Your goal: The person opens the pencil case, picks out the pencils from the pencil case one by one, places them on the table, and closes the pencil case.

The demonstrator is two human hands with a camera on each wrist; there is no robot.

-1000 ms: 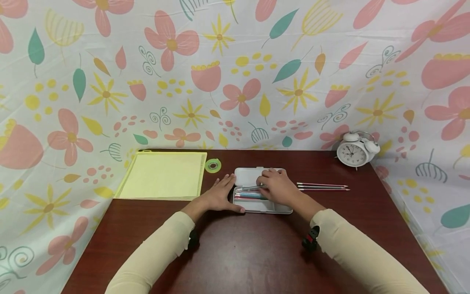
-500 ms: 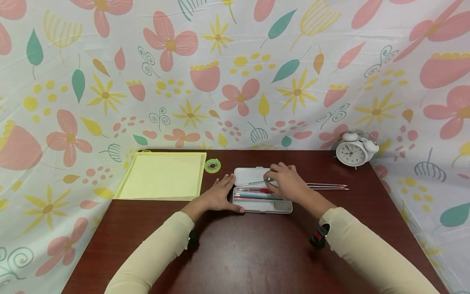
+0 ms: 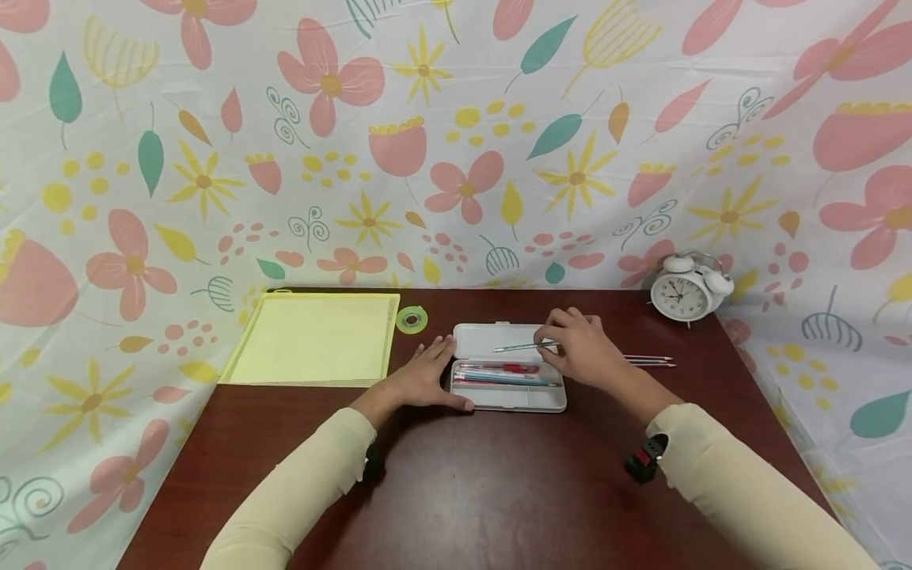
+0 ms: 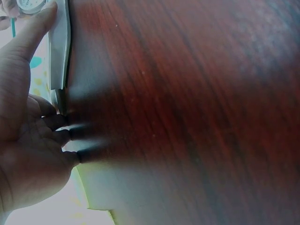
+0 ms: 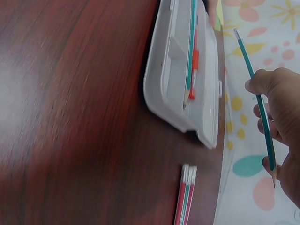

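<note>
An open white pencil case (image 3: 499,402) lies on the table with its lid folded back. Inside it are several pencils (image 3: 492,378) and a red pen (image 3: 518,367). My left hand (image 3: 422,378) rests at the case's left end, its fingers and thumb spread along the edge. A green pencil (image 5: 254,77) is pinched in my right hand (image 3: 580,348), held above the right side of the lid. In the right wrist view, the right hand (image 5: 281,112) has the pencil between thumb and fingers, its white end pointing away.
Several pencils (image 3: 647,361) lie together right of the case. A white twin-bell alarm clock (image 3: 680,294) stands at the back right. Left of the case are a green tape roll (image 3: 412,320) and a yellow-edged folder (image 3: 313,340). A floral cloth (image 3: 456,142) hangs behind.
My right hand has lifted the green pencil out of the case and moved right with it, toward the loose pencils. The left hand has stayed at the case's left end.
</note>
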